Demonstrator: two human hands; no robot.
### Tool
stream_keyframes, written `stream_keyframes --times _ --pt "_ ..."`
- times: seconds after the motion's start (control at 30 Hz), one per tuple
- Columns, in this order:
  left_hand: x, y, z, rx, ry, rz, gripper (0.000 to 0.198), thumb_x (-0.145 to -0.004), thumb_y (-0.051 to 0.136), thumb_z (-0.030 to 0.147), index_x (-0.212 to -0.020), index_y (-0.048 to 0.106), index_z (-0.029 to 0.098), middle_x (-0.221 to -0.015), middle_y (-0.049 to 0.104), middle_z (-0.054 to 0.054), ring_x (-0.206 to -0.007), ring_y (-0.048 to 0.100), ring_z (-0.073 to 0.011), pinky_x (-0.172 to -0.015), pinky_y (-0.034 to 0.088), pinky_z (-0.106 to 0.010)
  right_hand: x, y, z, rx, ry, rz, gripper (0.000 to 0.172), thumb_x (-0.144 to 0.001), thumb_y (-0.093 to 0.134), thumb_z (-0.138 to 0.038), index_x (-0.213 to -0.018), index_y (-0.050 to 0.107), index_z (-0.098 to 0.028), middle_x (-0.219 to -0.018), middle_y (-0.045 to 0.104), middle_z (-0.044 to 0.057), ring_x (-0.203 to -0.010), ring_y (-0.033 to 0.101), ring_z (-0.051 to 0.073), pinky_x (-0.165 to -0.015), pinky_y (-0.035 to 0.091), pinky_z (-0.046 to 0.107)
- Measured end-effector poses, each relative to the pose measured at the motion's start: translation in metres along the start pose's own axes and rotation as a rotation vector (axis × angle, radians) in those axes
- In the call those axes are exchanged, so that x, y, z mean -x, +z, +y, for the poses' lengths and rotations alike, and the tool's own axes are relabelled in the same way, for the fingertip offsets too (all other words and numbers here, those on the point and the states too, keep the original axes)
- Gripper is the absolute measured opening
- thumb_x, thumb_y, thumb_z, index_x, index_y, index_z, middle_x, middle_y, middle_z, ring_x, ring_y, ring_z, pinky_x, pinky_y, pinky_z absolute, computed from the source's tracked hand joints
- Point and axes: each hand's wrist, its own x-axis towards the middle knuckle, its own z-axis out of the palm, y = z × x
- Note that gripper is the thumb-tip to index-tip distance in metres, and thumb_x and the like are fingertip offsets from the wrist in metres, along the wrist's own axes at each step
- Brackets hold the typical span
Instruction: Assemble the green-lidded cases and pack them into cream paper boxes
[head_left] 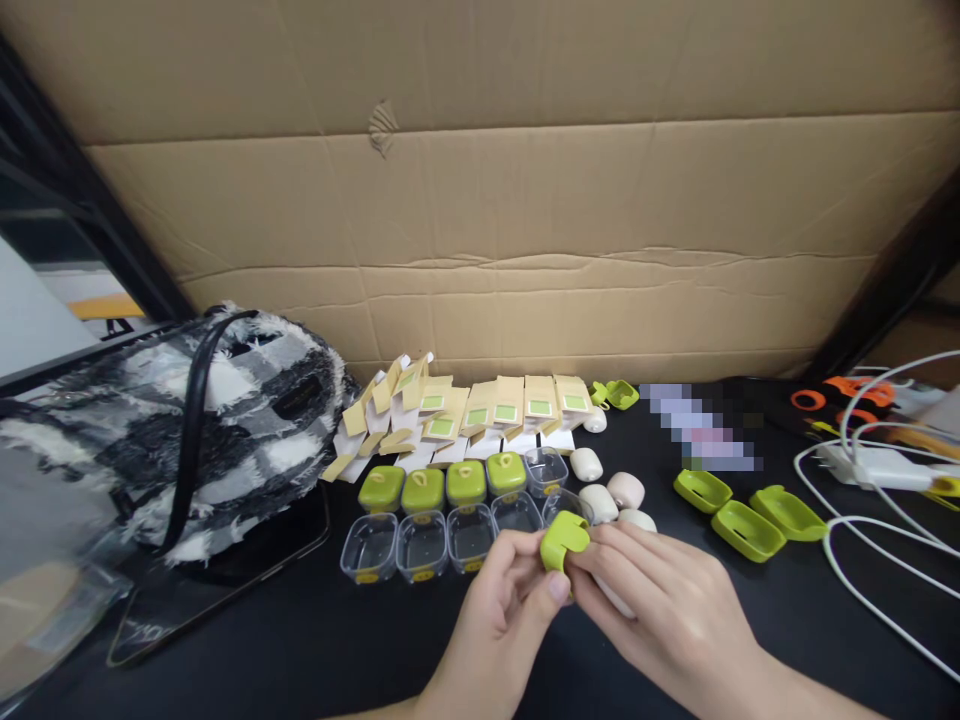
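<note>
A bent green silicone case cover (562, 540) is pinched between the thumb and fingers of my left hand (499, 605). My right hand (667, 590) is closed around a white earbud case (616, 597), mostly hidden by its fingers, and its fingertips touch the cover's right side. Just beyond the hands lie several loose white earbud cases (586, 464). To their left stand clear plastic boxes (369, 547) in two rows, several of the back ones holding green-covered cases (424, 490). Open green cover halves (748, 530) rest on the right.
Folded kraft cards (480, 405) with green labels line the back against a cardboard wall (510, 200). A plaid fringed bag (247, 400) and a dark tablet-like panel (225, 590) occupy the left. White cables (885, 580) and orange-handled scissors (847, 400) are at right.
</note>
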Motion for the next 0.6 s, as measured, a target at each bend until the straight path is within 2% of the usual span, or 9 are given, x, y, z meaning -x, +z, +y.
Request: stream_keyframes --times 0.1,0.2,0.33,0.47,0.53,0.6 --pt "-0.001 0.0 0.001 0.002 -0.005 0.013 0.026 -0.084 0.065 0.04 -0.096 0.058 0.018 -0.102 0.07 -0.005 -0.097 0.064 -0.0184 -0.091 0.05 -0.034 -0.004 -0.002 0.003 -0.127 0.064 -0.098 0.028 -0.094 0.043 -0.016 -0.073 0.062 -0.02 -0.064 0.066 0.0 -0.053 0.06 0.014 -0.049 0.042 0.024" --pt "-0.001 0.0 0.002 -0.017 0.013 0.031 0.024 -0.085 0.065 0.037 -0.099 0.059 0.019 -0.103 0.07 -0.006 -0.098 0.063 -0.0182 -0.09 0.049 -0.033 -0.008 -0.009 0.007 -0.279 0.132 -0.207 0.025 -0.092 0.046 -0.016 -0.078 0.065 -0.022 -0.069 0.066 -0.001 -0.058 0.062 0.013 -0.051 0.045 0.022" --pt "0.0 -0.001 -0.002 -0.037 0.011 0.011 0.024 -0.084 0.065 0.038 -0.098 0.059 0.019 -0.096 0.071 -0.004 -0.091 0.064 -0.0164 -0.084 0.05 -0.029 -0.008 -0.014 0.008 -0.28 0.129 -0.114 0.022 -0.092 0.048 -0.013 -0.08 0.064 -0.022 -0.069 0.066 0.0 -0.059 0.061 0.014 -0.054 0.045 0.023" --pt "0.001 0.0 -0.009 0.006 0.036 0.015 0.023 -0.085 0.064 0.037 -0.098 0.059 0.018 -0.096 0.073 -0.005 -0.091 0.065 -0.0166 -0.084 0.05 -0.029 -0.005 -0.009 0.006 -0.184 0.086 -0.056 0.029 -0.093 0.045 -0.015 -0.07 0.061 -0.021 -0.059 0.06 -0.001 -0.05 0.053 0.014 -0.046 0.04 0.024" --pt "0.001 0.001 -0.009 0.027 0.039 0.007 0.023 -0.085 0.064 0.035 -0.1 0.06 0.018 -0.098 0.073 -0.006 -0.093 0.066 -0.0172 -0.086 0.05 -0.03 -0.005 -0.009 0.006 -0.177 0.075 -0.067 0.031 -0.095 0.044 -0.017 -0.069 0.062 -0.021 -0.059 0.061 -0.001 -0.05 0.054 0.014 -0.046 0.04 0.024" --pt "0.0 0.001 -0.008 0.064 0.052 -0.004 0.028 -0.082 0.069 0.032 -0.106 0.06 0.02 -0.103 0.072 -0.006 -0.098 0.065 -0.0184 -0.089 0.049 -0.031 -0.007 -0.012 0.006 -0.222 0.064 -0.14 0.029 -0.096 0.042 -0.018 -0.078 0.065 -0.02 -0.069 0.066 0.001 -0.055 0.06 0.014 -0.049 0.044 0.023"
